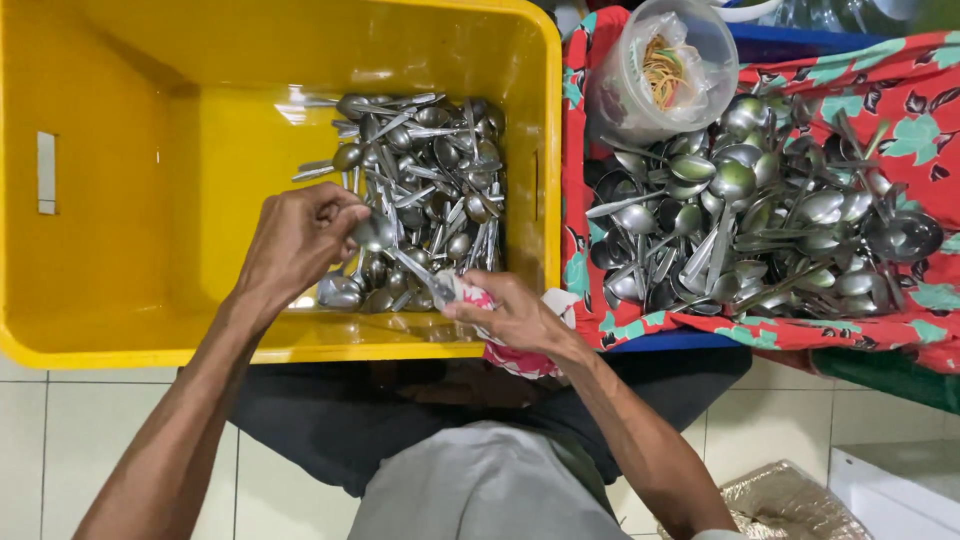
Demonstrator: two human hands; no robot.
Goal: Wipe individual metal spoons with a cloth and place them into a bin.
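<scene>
Two hands work over one yellow plastic tub, which fills the picture from nine o'clock to twelve o'clock. The left hand sits near the centre, its fingers curled shut around the bowl end of one steel spoon. The spoon's handle runs toward four o'clock into the right hand, which is closed around one crumpled red and white cloth wrapped about the handle, so both hands grip the same spoon, just above the tub's near wall. Directly past the left hand, toward one o'clock from it, lies one heap of steel spoons in the tub's right half; they overlap too thickly to count, but there are several dozen. At three o'clock, outside the tub, a second heap of spoons, larger and again too tangled to count, rests on one red flowered cloth with green leaves, spread over a blue-edged desk. At one o'clock stands one clear plastic tub holding a bundle of rubber bands, touching the far edge of that second heap. Toward six o'clock are the person's dark trousers and grey shirt, above a white tiled floor, and at five o'clock lies one crinkled silvery bag.
</scene>
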